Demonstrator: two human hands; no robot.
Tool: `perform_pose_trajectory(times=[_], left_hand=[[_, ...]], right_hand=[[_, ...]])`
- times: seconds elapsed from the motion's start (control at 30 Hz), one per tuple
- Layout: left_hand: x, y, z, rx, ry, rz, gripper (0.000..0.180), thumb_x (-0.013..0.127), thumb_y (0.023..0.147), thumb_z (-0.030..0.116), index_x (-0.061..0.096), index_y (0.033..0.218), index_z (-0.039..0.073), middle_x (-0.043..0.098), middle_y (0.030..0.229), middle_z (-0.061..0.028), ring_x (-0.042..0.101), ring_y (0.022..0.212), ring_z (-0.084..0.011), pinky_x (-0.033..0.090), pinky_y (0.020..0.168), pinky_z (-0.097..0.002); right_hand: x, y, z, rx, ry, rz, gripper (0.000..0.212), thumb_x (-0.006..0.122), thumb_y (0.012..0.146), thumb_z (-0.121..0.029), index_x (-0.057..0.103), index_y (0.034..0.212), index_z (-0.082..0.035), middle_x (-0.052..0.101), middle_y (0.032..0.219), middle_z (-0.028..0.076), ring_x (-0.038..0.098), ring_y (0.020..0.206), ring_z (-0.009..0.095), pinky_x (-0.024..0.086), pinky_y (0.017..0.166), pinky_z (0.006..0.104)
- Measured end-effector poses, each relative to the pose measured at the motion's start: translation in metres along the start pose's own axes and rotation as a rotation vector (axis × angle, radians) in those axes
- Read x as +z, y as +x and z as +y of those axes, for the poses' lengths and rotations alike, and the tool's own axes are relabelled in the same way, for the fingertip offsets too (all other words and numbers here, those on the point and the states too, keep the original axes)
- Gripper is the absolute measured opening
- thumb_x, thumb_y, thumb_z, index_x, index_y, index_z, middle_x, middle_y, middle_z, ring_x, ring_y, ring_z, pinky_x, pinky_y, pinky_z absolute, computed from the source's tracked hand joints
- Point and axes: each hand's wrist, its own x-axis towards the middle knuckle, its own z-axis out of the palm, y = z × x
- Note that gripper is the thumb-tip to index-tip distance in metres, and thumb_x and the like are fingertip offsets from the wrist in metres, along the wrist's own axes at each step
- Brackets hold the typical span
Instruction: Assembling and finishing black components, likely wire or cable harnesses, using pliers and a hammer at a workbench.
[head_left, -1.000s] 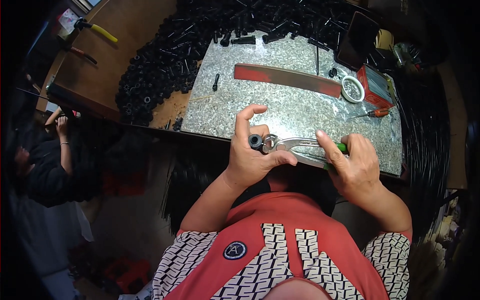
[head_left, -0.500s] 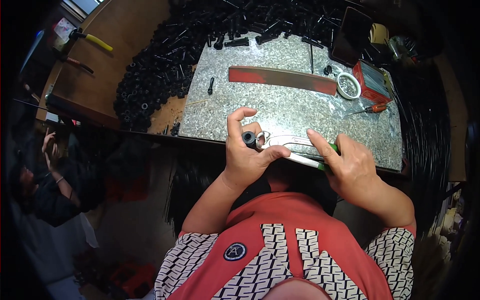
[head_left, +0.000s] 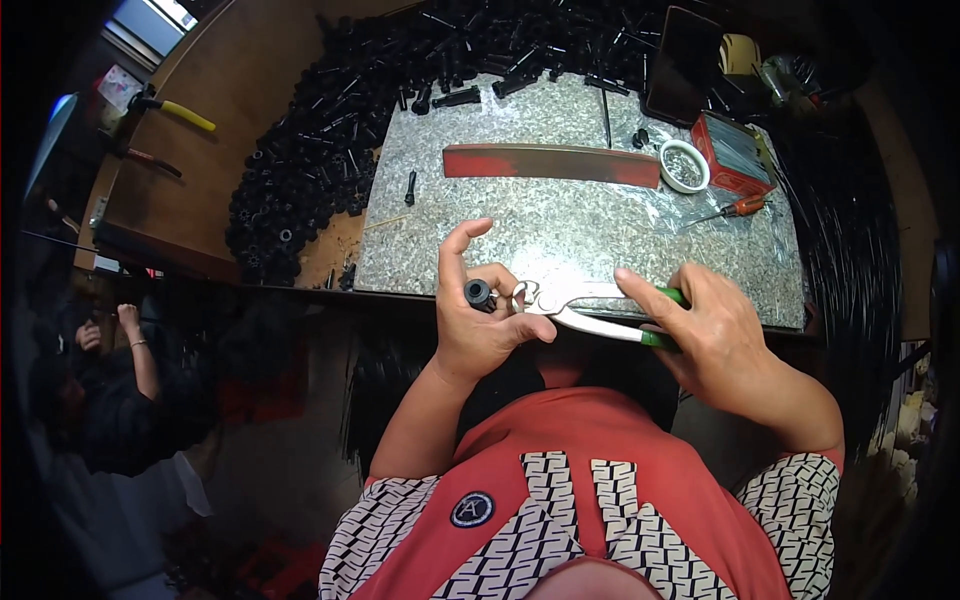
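Left hand (head_left: 470,330): grip on a black part (head_left: 479,294), near side of the bar (head_left: 550,166). Right hand (head_left: 722,325): grip clenched round pliers (head_left: 550,297), nose just beside the part (can't tell if it bites). Possible trouble: part twists, nose slips, skin gets pinched. Count: one held part, one pliers, one bar; right of bar, one bowl (head_left: 684,189), one screwdriver (head_left: 744,205).

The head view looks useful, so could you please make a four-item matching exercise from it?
Column one:
1. silver metal pliers with green grips
2. short black cylindrical part
3. round white bowl
4. long rectangular bar

Column two:
A. containing small silvery pieces
B. gripped by the left hand
C. coloured red and brown
D. gripped by the right hand

Pairs: 1-D, 2-B, 3-A, 4-C
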Motion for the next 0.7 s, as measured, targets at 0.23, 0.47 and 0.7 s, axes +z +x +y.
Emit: perform_pose_trajectory(times=[0.23, 0.47, 0.7], left_hand=[[0.002, -0.001, 0.005, 0.059, 0.165, -0.146, 0.097, 0.09, 0.058, 0.023, 0.028, 0.13, 0.002, 0.052, 0.059, 0.0037, 0.046, 0.054, -0.0009, 0.032, 0.051, -0.014], [0.009, -0.003, 0.004, -0.013, 0.124, -0.07, 0.068, 0.074, 0.072, 0.002, 0.03, 0.124, 0.003, 0.052, 0.058, 0.0036, 0.046, 0.055, -0.0012, 0.033, 0.051, -0.0153], [0.012, -0.001, 0.01, 0.065, 0.103, 0.003, 0.072, 0.072, 0.07, -0.007, 0.027, 0.125, 0.006, 0.05, 0.09, -0.0078, 0.047, 0.06, -0.0038, 0.037, 0.055, -0.016]], right_hand=[[-0.009, -0.006, -0.007, -0.01, -0.051, -0.042, 0.062, 0.069, 0.07, -0.004, 0.054, 0.129, -0.013, 0.041, 0.068, 0.006, 0.045, 0.05, 0.02, 0.037, 0.043, 0.0331], [0.004, -0.007, -0.012, 0.039, -0.009, -0.071, 0.067, 0.068, 0.07, -0.004, 0.05, 0.133, -0.014, 0.042, 0.068, 0.008, 0.049, 0.055, 0.022, 0.04, 0.047, 0.0351], [0.0, -0.001, 0.002, 0.134, 0.365, -0.312, 0.074, 0.068, 0.068, -0.002, 0.044, 0.137, -0.014, 0.052, 0.077, 0.013, 0.055, 0.064, 0.03, 0.045, 0.056, 0.0399]])
